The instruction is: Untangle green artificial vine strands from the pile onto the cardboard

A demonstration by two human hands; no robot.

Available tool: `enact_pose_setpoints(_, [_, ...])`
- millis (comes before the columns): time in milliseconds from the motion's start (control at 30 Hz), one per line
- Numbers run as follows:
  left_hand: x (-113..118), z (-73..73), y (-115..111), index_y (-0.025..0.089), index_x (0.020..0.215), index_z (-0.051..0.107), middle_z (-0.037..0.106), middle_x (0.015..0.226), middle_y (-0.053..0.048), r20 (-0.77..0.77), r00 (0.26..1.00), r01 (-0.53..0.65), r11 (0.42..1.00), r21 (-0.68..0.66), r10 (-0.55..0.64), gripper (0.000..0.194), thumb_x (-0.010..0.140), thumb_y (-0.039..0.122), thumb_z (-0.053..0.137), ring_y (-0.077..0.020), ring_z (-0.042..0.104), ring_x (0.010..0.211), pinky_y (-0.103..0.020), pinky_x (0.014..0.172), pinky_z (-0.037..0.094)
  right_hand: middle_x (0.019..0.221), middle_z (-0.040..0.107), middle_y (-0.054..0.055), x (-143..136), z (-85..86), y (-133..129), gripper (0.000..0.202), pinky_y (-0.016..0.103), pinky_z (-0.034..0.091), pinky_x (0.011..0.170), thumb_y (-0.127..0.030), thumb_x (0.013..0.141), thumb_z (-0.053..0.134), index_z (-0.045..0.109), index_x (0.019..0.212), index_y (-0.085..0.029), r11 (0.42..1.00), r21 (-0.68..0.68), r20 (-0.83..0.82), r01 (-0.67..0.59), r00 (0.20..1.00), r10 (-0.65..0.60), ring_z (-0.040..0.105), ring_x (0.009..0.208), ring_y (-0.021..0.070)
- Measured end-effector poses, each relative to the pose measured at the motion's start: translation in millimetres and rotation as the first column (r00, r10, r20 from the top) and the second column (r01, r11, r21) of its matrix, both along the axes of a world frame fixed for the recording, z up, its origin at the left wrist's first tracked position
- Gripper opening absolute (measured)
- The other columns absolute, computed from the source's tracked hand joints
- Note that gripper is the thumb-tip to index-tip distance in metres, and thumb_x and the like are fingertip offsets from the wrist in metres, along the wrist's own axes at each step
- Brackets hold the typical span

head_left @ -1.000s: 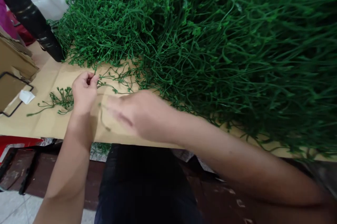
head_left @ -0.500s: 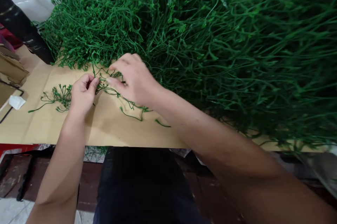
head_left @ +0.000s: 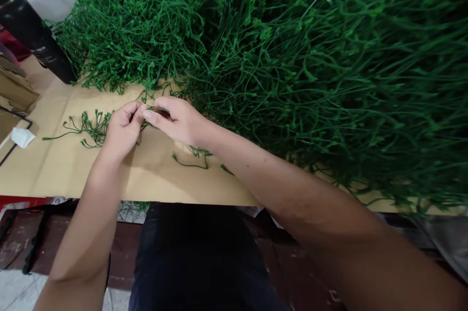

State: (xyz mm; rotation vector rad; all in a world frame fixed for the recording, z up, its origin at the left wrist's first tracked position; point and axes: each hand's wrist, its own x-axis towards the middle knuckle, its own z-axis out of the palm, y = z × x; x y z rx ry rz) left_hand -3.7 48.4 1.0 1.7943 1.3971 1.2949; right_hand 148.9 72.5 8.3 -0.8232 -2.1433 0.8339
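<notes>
My left hand (head_left: 124,129) is closed in a pinch on a green artificial plant stem (head_left: 146,95), whose thin sprigs show above the fingertips. My right hand (head_left: 180,118) meets it, thumb and forefinger closed on the same stem work. The exact joint between the fingers is hidden. Left of my left hand lies a small bunch of green sprigs (head_left: 95,128). A few loose stems (head_left: 192,164) rest on the cardboard below my right hand.
A large heap of green artificial stems (head_left: 256,57) fills the back and right of the cardboard-covered table (head_left: 164,186). At the left stand a black bottle (head_left: 36,33) and a cardboard box (head_left: 14,87). A crumpled white scrap (head_left: 22,137) lies near the box.
My right hand has come in from beside and above, and its fingertips now meet those of my left hand. The left hand has shifted slightly right in the view.
</notes>
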Motion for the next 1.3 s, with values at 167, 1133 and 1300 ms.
enact_pose_setpoints(167, [4.0, 5.5, -4.6, 0.018, 0.059, 0.053, 0.048, 0.055, 0.001, 0.089, 0.996, 0.022, 0.998, -0.062, -0.017, 0.045, 0.076, 0.06, 0.058, -0.01, 0.045, 0.054, -0.024, 0.052, 0.041, 0.06, 0.033, -0.005, 6.7, 1.5, 4.2, 0.041, 0.025, 0.024, 0.059, -0.048, 0.092, 0.041, 0.039, 0.064, -0.018, 0.999, -0.025, -0.064, -0.023, 0.998, 0.021, 0.031, 0.061, 0.0076])
enact_pose_setpoints(1133, [-6.3, -1.8, 3.4, 0.019, 0.053, 0.044, 0.034, 0.048, 0.004, -0.109, 0.957, -0.271, 0.962, -0.021, 0.268, 0.033, 0.08, 0.029, 0.061, -0.0109, 0.033, 0.052, -0.028, 0.051, 0.019, 0.052, 0.033, -0.004, 12.6, 29.5, -50.2, 0.031, 0.025, 0.019, 0.052, -0.025, 0.088, 0.036, 0.034, 0.058, -0.018, 0.947, 0.18, 0.22, -0.267, 0.949, 0.226, 0.026, 0.049, 0.0069])
enact_pose_setpoints(1300, [-39.8, 2.9, 8.9, 0.018, 0.056, 0.05, 0.035, 0.048, 0.005, 0.073, 0.834, -0.549, 0.836, 0.018, 0.546, 0.032, 0.087, 0.023, 0.056, -0.0075, 0.032, 0.049, -0.03, 0.053, 0.021, 0.055, 0.049, -0.002, 9.9, 70.0, -85.6, 0.023, 0.028, 0.017, 0.046, -0.025, 0.085, 0.047, 0.051, 0.064, -0.019, 0.799, 0.272, 0.457, -0.537, 0.802, 0.384, 0.033, 0.048, 0.0092])
